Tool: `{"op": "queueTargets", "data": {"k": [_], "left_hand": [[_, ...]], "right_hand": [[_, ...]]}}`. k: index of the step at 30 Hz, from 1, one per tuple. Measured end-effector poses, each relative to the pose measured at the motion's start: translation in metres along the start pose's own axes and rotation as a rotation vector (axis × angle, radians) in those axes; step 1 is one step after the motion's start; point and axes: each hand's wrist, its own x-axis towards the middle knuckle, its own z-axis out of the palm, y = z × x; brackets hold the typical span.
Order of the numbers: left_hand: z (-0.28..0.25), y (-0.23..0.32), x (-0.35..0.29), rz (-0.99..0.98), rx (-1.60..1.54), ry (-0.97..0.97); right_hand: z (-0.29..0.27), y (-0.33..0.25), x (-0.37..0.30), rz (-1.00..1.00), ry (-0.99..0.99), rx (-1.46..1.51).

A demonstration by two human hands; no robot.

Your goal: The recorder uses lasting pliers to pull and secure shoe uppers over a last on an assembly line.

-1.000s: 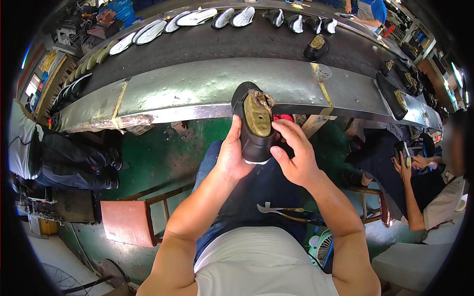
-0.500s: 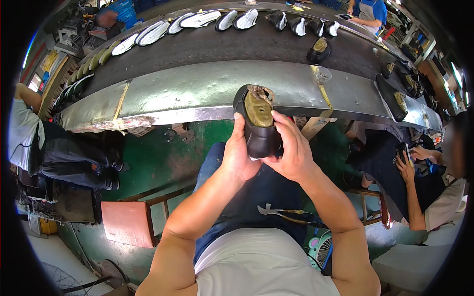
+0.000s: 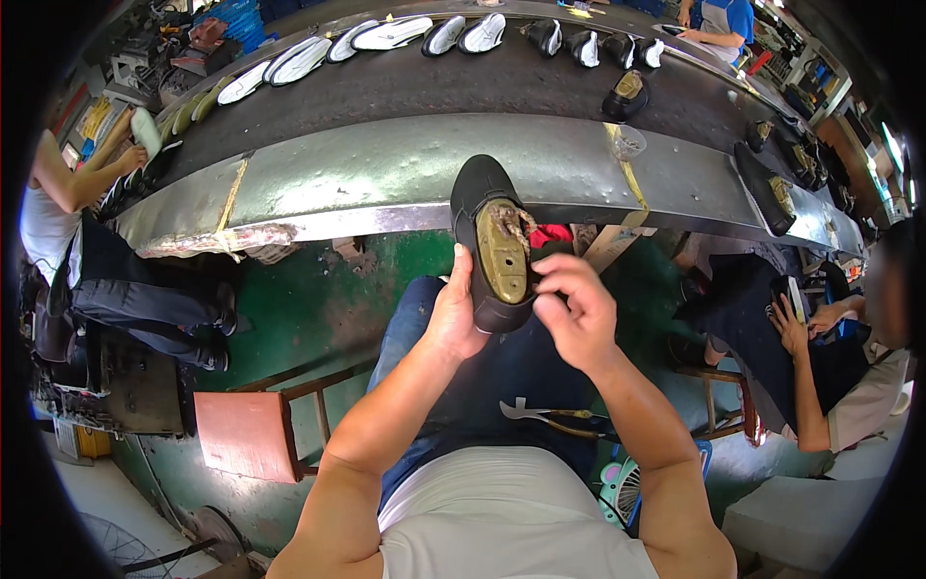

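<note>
My left hand grips a black shoe by its left side, with the thumb along the edge. The shoe points away from me, its top facing up. An olive-green shoe last with two holes fills its opening, and a frayed cord is looped at the last's front end. Beside the shoe's heel on the right is my right hand, fingers curled and apart, with nothing visible between them. Its fingertips are close to the shoe's edge; whether they touch it I cannot tell. Pincers with a curved metal head lie on my lap.
A metal-edged bench spans the view ahead, with white-soled shoe pieces and black shoes along it. People sit at left and right; the right one holds a phone. A stool stands lower left, a small fan by my right arm.
The shoe has tipped so its toe and the last's top show more fully. My right hand has let go and moved to the right. The person at left has reached toward the bench.
</note>
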Motion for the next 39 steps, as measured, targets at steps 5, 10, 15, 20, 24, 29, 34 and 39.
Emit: {"op": "queueTargets", "data": {"k": [5, 10, 15, 20, 24, 29, 34, 39], "left_hand": [[-0.021, -0.009, -0.001, -0.002, 0.038, -0.003], [-0.037, -0.017, -0.001, 0.008, 0.098, -0.001], [-0.053, -0.023, 0.005, -0.004, 0.151, -0.073], [-0.056, -0.026, 0.006, -0.033, 0.123, -0.06], [-0.065, -0.029, 0.013, 0.054, 0.156, -0.066], [-0.038, -0.018, 0.015, 0.226, 0.251, -0.106], [-0.009, 0.018, 0.054, 0.316, 0.595, -0.202], [-0.007, 0.062, 0.089, 0.222, 0.695, -0.132]], "right_hand": [[0.011, 0.004, 0.018, 0.237, 0.053, -0.036], [0.011, 0.01, 0.018, 0.276, -0.13, -0.024], [-0.002, 0.005, 0.028, 0.764, -0.086, 1.171], [0.005, 0.052, 0.001, 0.567, 0.263, 0.5], [0.016, 0.064, -0.032, 0.63, 0.175, 0.313], [0.032, 0.013, -0.019, 0.568, -0.117, 0.377], [0.004, 0.024, 0.044, 0.77, 0.042, 0.725], [-0.036, 0.094, 0.139, 0.837, 0.318, 0.855]]}}
